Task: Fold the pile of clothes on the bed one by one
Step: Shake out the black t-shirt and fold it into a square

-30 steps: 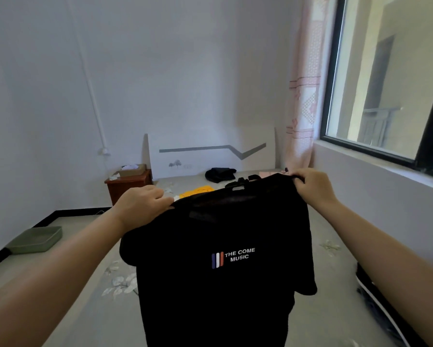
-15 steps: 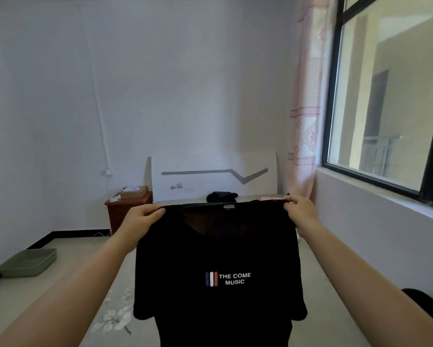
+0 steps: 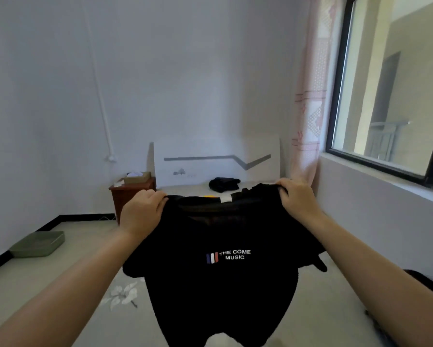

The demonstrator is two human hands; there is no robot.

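I hold a black T-shirt (image 3: 223,284) up in front of me over the bed (image 3: 72,284). White letters "THE COME MUSIC" and a small striped logo face me. My left hand (image 3: 141,212) grips its left shoulder and my right hand (image 3: 296,196) grips its right shoulder. The shirt hangs down, sleeves drooping at both sides, and its hem runs out of view at the bottom. Another dark garment (image 3: 224,184) lies crumpled at the head of the bed. A bit of yellow cloth (image 3: 208,196) peeks over the collar.
The white headboard (image 3: 218,159) stands against the far wall. A red-brown nightstand (image 3: 130,196) with a box on it is at its left. A green tray (image 3: 38,244) lies on the floor at left. A window and pink curtain (image 3: 310,96) line the right wall.
The shirt and both hands came down slightly, and its shoulders now tilt away from me. The sleeves swing outward. The camera view shifted a little.
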